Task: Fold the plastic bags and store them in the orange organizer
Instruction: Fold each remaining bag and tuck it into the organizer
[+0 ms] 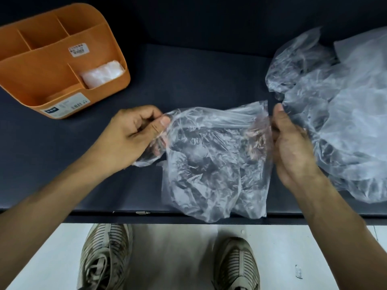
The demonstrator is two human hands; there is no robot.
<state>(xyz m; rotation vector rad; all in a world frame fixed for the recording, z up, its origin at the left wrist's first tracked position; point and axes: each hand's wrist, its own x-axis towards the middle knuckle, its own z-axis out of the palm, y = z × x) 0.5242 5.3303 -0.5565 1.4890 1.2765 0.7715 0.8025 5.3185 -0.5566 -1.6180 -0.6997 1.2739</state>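
A crumpled clear plastic bag (215, 162) hangs spread between my hands over the front of the dark table. My left hand (136, 132) pinches its upper left corner between thumb and curled fingers. My right hand (291, 143) grips its right edge, fingers partly hidden behind the plastic. The orange organizer (52, 80) stands at the far left with several compartments. A folded plastic bag (102, 73) sits in its front right compartment. A loose pile of clear plastic bags (343, 114) lies at the right.
The dark table (188, 80) has its front edge just below the held bag. Beneath it are a pale floor and my two shoes (167, 260). White stickers mark the organizer's divider and front wall.
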